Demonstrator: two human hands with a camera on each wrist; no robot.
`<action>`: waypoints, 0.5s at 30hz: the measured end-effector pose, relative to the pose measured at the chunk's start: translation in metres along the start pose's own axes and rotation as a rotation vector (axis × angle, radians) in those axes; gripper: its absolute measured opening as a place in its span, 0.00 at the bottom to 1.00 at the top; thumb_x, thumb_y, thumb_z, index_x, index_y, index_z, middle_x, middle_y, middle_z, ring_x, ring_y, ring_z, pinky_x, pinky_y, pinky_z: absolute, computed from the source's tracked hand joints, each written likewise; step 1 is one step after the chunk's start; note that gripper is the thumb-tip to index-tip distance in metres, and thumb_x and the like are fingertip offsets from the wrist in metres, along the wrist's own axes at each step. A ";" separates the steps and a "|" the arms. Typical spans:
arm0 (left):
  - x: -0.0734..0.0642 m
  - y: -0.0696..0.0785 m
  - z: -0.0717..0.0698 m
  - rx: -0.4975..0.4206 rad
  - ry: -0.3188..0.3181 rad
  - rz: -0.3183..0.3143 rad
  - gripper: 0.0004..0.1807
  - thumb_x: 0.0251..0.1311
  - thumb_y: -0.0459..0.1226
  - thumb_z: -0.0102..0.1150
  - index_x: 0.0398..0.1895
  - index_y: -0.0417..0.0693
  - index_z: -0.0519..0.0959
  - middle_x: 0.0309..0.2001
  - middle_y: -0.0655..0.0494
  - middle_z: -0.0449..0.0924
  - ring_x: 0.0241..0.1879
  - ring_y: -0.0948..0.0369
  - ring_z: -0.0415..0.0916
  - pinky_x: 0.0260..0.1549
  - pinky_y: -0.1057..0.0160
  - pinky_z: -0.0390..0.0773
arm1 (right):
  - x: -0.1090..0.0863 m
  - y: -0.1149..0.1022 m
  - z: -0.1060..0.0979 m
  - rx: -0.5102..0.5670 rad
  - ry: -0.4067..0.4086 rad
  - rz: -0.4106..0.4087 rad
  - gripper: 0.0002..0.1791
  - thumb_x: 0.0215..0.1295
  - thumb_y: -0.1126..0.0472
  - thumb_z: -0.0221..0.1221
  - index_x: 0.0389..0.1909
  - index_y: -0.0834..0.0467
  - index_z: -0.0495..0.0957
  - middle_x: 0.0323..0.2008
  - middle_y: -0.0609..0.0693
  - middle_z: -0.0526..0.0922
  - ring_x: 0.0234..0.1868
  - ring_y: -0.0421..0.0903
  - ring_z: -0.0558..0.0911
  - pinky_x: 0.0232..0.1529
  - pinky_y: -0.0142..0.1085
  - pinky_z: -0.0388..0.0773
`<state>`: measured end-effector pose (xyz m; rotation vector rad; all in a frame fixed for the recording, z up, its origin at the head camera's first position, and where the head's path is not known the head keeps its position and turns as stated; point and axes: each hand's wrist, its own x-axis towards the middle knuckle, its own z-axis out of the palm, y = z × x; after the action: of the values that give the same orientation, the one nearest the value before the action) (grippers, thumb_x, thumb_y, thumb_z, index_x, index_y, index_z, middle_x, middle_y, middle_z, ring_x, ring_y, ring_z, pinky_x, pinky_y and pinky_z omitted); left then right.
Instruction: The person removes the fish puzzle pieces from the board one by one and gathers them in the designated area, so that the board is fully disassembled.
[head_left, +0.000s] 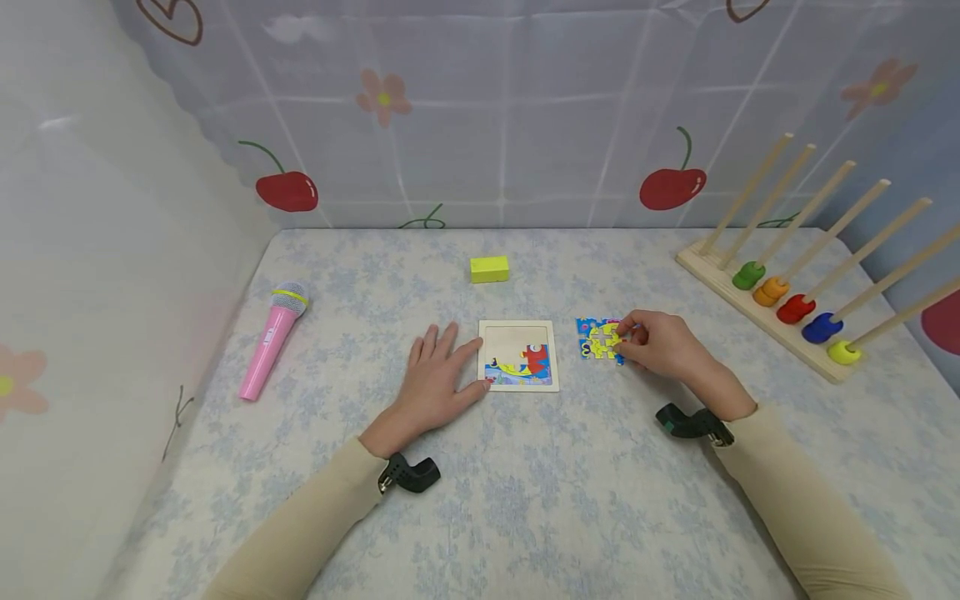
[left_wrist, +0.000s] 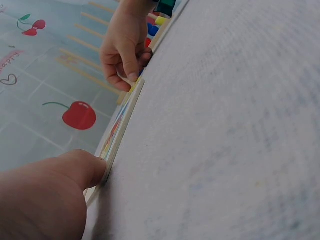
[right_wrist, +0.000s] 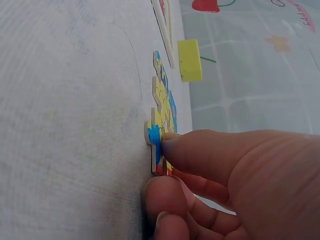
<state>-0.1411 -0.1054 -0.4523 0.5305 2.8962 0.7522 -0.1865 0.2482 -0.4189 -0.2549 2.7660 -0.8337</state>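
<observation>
A square wooden puzzle tray point(head_left: 518, 322) lies on the table, with a few picture pieces point(head_left: 535, 360) filling its lower right part. My left hand point(head_left: 435, 387) is spread flat beside it, index finger and thumb touching its left edge. To the right of the tray lies a cluster of yellow and blue puzzle pieces point(head_left: 596, 333). At that cluster's right side, my right hand point(head_left: 663, 343) pinches a puzzle piece point(right_wrist: 155, 137) with blue and yellow on it, the thumb on its face. The fingertips hide part of this piece in the head view.
A yellow block point(head_left: 490, 269) lies behind the tray. Far left is a pink toy microphone point(head_left: 268, 350). A wooden peg stand point(head_left: 765, 312) with coloured beads and tall rods stands at the right, beyond my right hand. A patterned curtain point(head_left: 502, 117) hangs along the table's back edge.
</observation>
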 end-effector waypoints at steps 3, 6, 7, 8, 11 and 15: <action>0.000 0.000 0.000 0.001 0.002 0.001 0.36 0.66 0.54 0.57 0.75 0.52 0.69 0.80 0.36 0.51 0.81 0.34 0.39 0.76 0.32 0.42 | 0.000 0.000 0.000 0.001 -0.001 0.003 0.11 0.65 0.63 0.64 0.44 0.65 0.77 0.21 0.50 0.77 0.19 0.44 0.74 0.24 0.35 0.69; 0.000 0.000 0.000 -0.001 0.004 0.003 0.36 0.66 0.54 0.58 0.75 0.52 0.69 0.80 0.36 0.51 0.81 0.34 0.40 0.76 0.32 0.42 | 0.000 0.000 0.000 0.004 -0.002 0.006 0.11 0.65 0.62 0.64 0.44 0.65 0.77 0.21 0.50 0.77 0.19 0.44 0.74 0.24 0.35 0.69; 0.000 0.000 0.000 -0.003 0.004 0.003 0.36 0.66 0.54 0.58 0.75 0.52 0.69 0.80 0.36 0.51 0.81 0.34 0.39 0.76 0.32 0.42 | 0.000 0.000 0.000 0.004 -0.003 0.006 0.11 0.66 0.62 0.64 0.44 0.64 0.77 0.22 0.50 0.77 0.20 0.44 0.75 0.24 0.35 0.69; 0.000 0.000 0.000 -0.005 0.004 0.003 0.36 0.66 0.54 0.58 0.75 0.52 0.69 0.80 0.36 0.51 0.81 0.34 0.39 0.76 0.32 0.41 | 0.000 0.000 0.000 0.004 -0.002 0.005 0.11 0.66 0.62 0.64 0.44 0.64 0.77 0.22 0.50 0.78 0.20 0.44 0.75 0.24 0.35 0.70; 0.000 0.000 0.000 -0.005 0.002 0.001 0.36 0.66 0.54 0.57 0.75 0.52 0.69 0.81 0.36 0.51 0.81 0.34 0.39 0.76 0.32 0.41 | 0.000 0.000 -0.001 0.006 -0.005 0.005 0.11 0.66 0.61 0.64 0.44 0.64 0.77 0.22 0.50 0.78 0.20 0.44 0.75 0.25 0.36 0.70; 0.000 -0.001 0.001 -0.005 0.001 0.000 0.36 0.66 0.54 0.57 0.75 0.53 0.69 0.81 0.36 0.51 0.81 0.34 0.39 0.76 0.32 0.41 | 0.000 0.000 -0.001 0.008 -0.007 0.009 0.12 0.67 0.60 0.64 0.44 0.64 0.77 0.22 0.50 0.78 0.20 0.44 0.75 0.25 0.36 0.70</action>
<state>-0.1413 -0.1060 -0.4537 0.5292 2.8943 0.7591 -0.1867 0.2489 -0.4186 -0.2438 2.7547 -0.8404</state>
